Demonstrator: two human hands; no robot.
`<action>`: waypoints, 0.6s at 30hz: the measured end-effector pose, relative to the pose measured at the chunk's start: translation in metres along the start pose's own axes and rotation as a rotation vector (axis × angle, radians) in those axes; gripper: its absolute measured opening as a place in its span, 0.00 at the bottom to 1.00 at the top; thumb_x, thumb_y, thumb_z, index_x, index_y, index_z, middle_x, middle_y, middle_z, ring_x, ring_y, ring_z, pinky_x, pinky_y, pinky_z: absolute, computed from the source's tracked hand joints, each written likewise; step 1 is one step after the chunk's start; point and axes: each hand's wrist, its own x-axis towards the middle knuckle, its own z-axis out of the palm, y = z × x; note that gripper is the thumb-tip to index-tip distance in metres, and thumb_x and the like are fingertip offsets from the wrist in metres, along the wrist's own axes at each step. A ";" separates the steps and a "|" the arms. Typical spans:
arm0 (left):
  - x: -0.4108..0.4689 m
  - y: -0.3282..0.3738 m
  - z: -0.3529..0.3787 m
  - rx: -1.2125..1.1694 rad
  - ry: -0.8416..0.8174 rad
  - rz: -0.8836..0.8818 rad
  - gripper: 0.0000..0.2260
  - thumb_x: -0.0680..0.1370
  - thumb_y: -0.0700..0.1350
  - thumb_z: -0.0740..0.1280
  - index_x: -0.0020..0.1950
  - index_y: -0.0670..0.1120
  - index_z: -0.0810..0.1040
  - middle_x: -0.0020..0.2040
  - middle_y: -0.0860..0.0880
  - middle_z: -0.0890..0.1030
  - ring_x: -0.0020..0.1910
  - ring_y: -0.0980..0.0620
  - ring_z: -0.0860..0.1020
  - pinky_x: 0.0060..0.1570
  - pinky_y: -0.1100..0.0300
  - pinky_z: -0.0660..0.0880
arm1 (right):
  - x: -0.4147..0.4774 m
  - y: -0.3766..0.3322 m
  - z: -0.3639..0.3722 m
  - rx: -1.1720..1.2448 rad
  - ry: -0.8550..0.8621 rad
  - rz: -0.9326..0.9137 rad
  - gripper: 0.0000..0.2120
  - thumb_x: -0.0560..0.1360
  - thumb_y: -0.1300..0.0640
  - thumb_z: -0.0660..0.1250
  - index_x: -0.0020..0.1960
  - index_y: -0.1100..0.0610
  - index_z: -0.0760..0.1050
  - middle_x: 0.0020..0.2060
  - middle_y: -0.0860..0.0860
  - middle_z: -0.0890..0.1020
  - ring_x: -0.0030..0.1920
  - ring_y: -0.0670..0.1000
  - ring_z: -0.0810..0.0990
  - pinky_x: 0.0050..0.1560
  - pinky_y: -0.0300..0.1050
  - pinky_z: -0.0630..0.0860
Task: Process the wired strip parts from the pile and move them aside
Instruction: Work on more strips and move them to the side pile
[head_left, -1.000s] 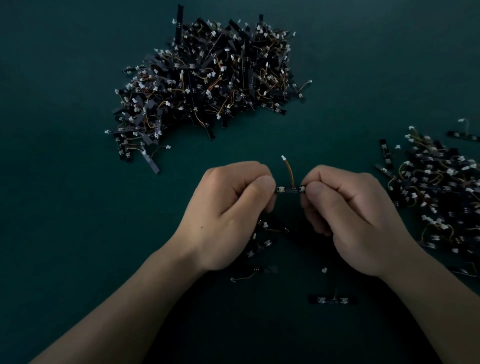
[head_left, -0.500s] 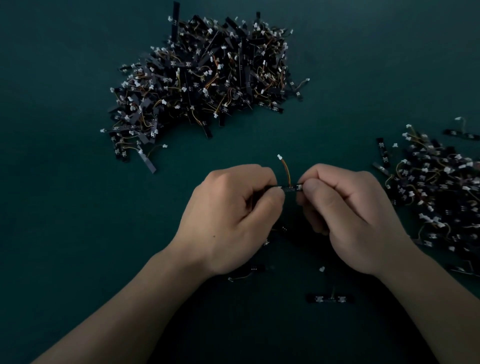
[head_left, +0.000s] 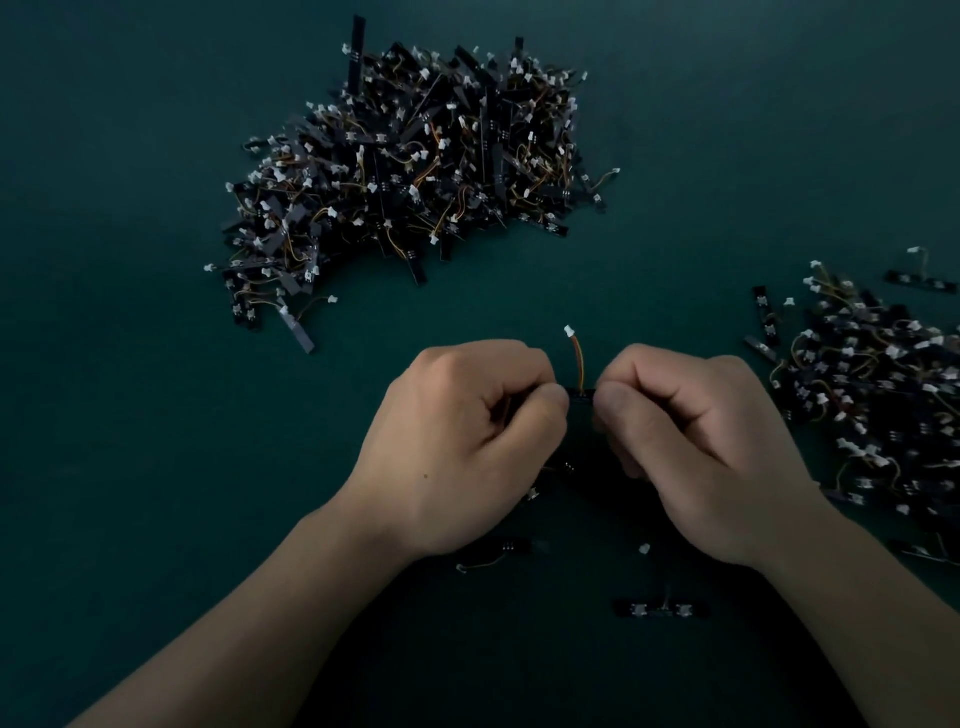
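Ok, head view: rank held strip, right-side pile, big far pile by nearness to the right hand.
1. held strip: pinched in the right hand, centre.
2. right-side pile: just to its right.
3. big far pile: up left.

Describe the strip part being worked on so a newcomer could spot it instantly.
From the big pile at the top of the table, come down to the left hand and right hand. The strip part is pinched between them. Unlike the loose parts lying near the wrists, its orange wire stands upright, tipped by a white connector.
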 end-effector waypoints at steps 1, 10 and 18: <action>0.000 0.000 0.000 0.002 -0.002 0.003 0.14 0.78 0.44 0.63 0.32 0.45 0.70 0.30 0.49 0.71 0.31 0.46 0.71 0.30 0.48 0.69 | 0.000 0.000 0.000 0.007 -0.004 -0.003 0.16 0.83 0.52 0.61 0.38 0.55 0.75 0.25 0.55 0.73 0.23 0.52 0.70 0.24 0.51 0.66; 0.000 0.002 -0.001 0.002 -0.001 0.003 0.14 0.78 0.44 0.63 0.32 0.46 0.71 0.30 0.50 0.72 0.31 0.47 0.72 0.30 0.49 0.69 | 0.000 -0.002 -0.001 0.002 -0.002 -0.018 0.13 0.82 0.53 0.62 0.39 0.53 0.76 0.25 0.54 0.74 0.22 0.51 0.69 0.23 0.49 0.64; 0.000 0.001 -0.001 -0.013 0.001 0.000 0.15 0.79 0.45 0.63 0.32 0.47 0.70 0.29 0.51 0.71 0.30 0.48 0.71 0.28 0.53 0.67 | -0.001 -0.002 -0.001 -0.003 -0.005 -0.013 0.13 0.81 0.53 0.62 0.38 0.52 0.75 0.25 0.54 0.74 0.22 0.52 0.70 0.23 0.50 0.65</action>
